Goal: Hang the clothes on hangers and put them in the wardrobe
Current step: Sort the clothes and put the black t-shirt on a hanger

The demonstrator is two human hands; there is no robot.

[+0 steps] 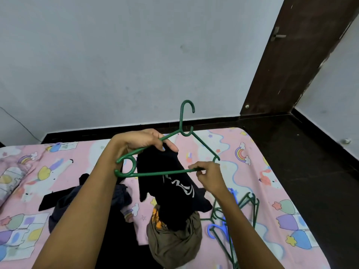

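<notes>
You're mid-step: getting black shirt (pixel 171 191) onto green hanger (pixel 175 150), held up over bed (pixel 262 171).

Left hand (pixel 143 141) curls round hanger's upper arm and shirt top. Right hand (pixel 208 176) pinches fabric at lower bar.

Next, likely: draw cloth across bar, even it out.

Shirt black, white print, hanging bunched onto clothes pile (pixel 174 243). Spare hangers (pixel 233 216) lie right.

Green hanger (pixel 180 133), black white-printed garment (pixel 171 187), pink rainbow-patterned bedsheet (pixel 242 158), dark brown door (pixel 295 55).
</notes>
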